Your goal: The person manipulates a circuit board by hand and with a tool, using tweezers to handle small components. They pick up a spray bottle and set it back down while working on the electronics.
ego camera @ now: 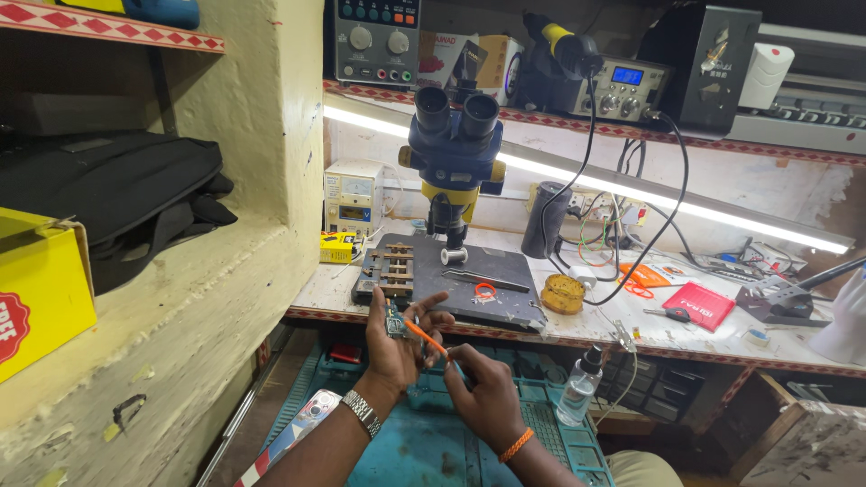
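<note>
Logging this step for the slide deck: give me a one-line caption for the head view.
Left hand holds a small circuit board while right hand applies an orange-handled tool, below a blue microscope.

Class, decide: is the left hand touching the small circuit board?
Touching. The head view shows the left hand gripping the small circuit board between its fingers.

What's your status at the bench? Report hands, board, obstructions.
Left hand holds small circuit board in its fingers. Right hand holds orange tool, tip at board. Microscope stands behind, nothing between.
</note>
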